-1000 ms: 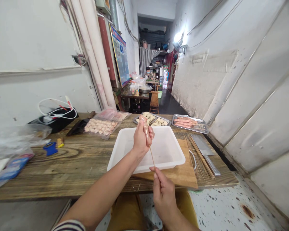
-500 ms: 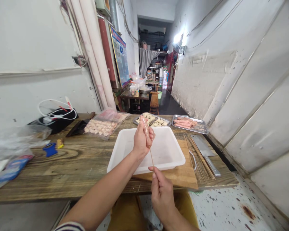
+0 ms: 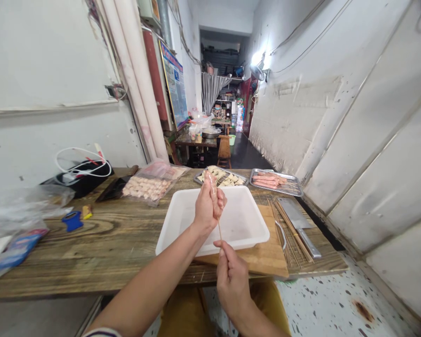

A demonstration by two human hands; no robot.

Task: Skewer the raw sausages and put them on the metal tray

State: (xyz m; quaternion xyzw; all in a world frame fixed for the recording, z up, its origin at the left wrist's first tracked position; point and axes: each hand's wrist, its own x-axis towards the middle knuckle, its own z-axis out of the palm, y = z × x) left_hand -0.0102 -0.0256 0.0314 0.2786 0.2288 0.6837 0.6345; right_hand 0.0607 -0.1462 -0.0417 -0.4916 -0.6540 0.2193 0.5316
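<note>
A pinkish sausage-like piece of meat (image 3: 213, 191) lies in my left hand (image 3: 204, 206), whose fingers are wrapped round it above the white plastic tub (image 3: 247, 206). Out of its lower end runs a thin wooden skewer (image 3: 220, 229). My right hand (image 3: 232, 271) pinches the skewer's lower end between thumb and forefinger, in front of the tub's near rim. The tub rests partly on a wooden cutting board (image 3: 266, 262); the part of it behind my left arm is hidden.
Behind the tub stand a metal tray (image 3: 228, 177) of folded pale pieces and a metal tray (image 3: 276, 181) of skewered pink meat. At right lie loose skewers (image 3: 291, 224) and a cleaver (image 3: 296, 215). Leftward are a bag of meat pieces (image 3: 149, 187) and a blue object (image 3: 72, 221).
My right hand has shifted slightly up and left along with the skewer end. My left hand keeps its grip on the meat, almost in place.
</note>
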